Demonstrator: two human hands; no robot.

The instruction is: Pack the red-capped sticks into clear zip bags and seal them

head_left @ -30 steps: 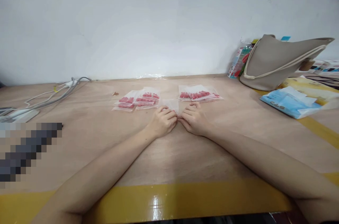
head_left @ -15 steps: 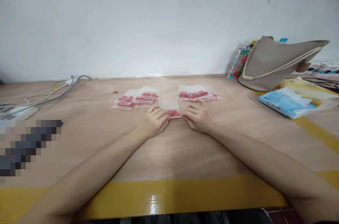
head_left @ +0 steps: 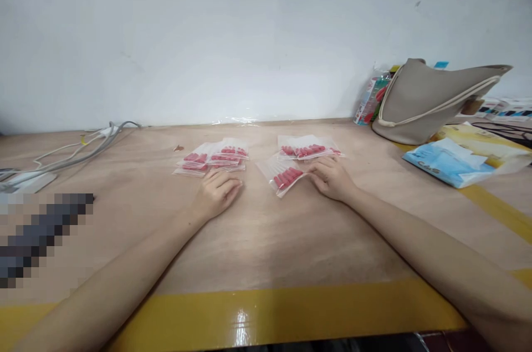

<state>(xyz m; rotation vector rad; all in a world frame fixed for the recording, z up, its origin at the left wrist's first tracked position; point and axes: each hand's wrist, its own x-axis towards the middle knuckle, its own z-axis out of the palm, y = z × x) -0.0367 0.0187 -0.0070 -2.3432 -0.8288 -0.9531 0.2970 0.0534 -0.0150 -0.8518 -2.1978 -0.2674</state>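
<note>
**Right hand on a small bag of red pieces, left hand resting near the left pile**

Here, the right hand (head_left: pixel 332 179) lies at about one o'clock from the middle of the table (head_left: pixel 266 241), its fingertips on the right edge of a small clear bag (head_left: pixel 284 176) that holds a row of red pieces. The bag lies flat and turned at an angle, just left of the hand, at roughly twelve o'clock on the table. The fingers are curled lightly and close together; whether they pinch the plastic or only press on it I cannot tell.

The left hand (head_left: pixel 216 194) rests palm down at about eleven o'clock, fingers loosely bent and slightly apart, holding nothing. Its fingertips lie just below the left pile of bags (head_left: pixel 214 157), which spreads in an overlapping fan towards eleven o'clock. I cannot say whether they touch the nearest bag.

A second pile of bags (head_left: pixel 308 147) sits just beyond the right hand, towards one o'clock, and the angled bag lies close under its lower left corner.

Farther out at two o'clock a beige handbag (head_left: pixel 432 102) lies slumped against the wall, with a colourful packet (head_left: pixel 369 98) behind it. A blue tissue pack (head_left: pixel 446 161) lies at three o'clock. At nine to ten o'clock grey cables (head_left: pixel 78 151) run along the surface. A yellow tape strip (head_left: pixel 257 313) edges the table at six o'clock.
</note>
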